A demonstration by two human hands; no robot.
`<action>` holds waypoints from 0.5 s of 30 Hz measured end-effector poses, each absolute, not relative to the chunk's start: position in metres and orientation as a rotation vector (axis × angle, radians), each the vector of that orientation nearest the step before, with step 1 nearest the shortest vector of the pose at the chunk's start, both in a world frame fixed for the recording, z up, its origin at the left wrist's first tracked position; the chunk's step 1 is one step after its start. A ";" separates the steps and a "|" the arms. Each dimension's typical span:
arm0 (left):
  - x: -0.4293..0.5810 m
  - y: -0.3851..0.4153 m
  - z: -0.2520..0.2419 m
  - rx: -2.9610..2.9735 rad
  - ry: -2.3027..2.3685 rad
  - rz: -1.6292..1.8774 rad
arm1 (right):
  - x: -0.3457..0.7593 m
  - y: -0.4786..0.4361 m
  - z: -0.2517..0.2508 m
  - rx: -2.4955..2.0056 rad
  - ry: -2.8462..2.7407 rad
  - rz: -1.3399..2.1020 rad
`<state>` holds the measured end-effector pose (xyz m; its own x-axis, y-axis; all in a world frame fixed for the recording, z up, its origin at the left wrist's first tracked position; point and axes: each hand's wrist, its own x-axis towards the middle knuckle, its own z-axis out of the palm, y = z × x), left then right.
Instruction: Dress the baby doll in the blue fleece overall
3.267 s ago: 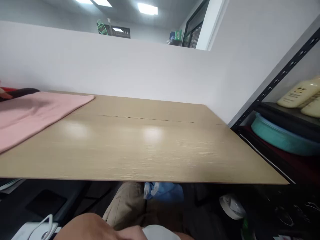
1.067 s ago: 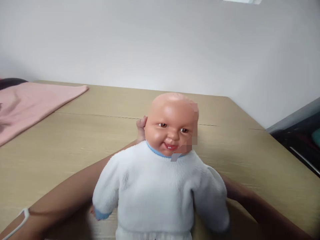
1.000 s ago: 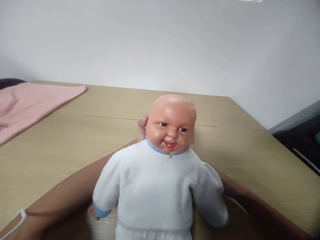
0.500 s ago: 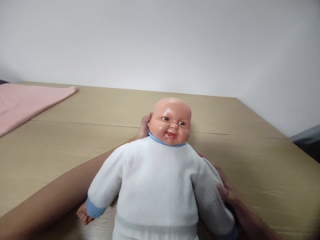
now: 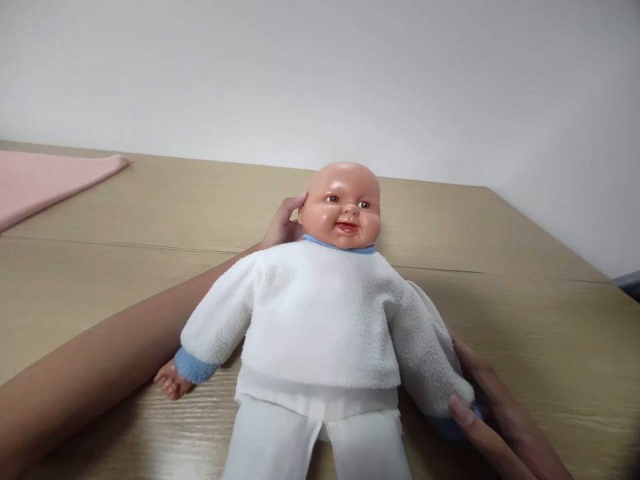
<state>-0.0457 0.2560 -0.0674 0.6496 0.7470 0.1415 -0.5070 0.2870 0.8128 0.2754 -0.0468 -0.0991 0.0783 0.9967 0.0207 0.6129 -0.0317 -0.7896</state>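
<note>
A baby doll with a bald plastic head, a white fleecy top with blue collar and cuffs, and white trousers lies face up before me. My left hand cups its head from the left, thumb at the ear and the other fingers hidden behind. On the right, my right hand grips the doll's sleeve near the cuff, thumb on top and fingers behind it. The doll's other arm rests beside my left forearm, its small plastic hand showing.
The wooden table has a seam running across it. A pink cloth lies flat at the far left. Behind the table rises a plain pale wall. Something dark shows at the right edge.
The doll sits higher in the picture, and its trouser legs now show. My right hand has slid down the sleeve towards the cuff. My left hand stays at the head; the view has shifted.
</note>
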 end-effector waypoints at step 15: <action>-0.050 0.265 -0.067 1.062 0.402 0.818 | 0.247 -0.039 -0.080 -1.696 -1.993 0.255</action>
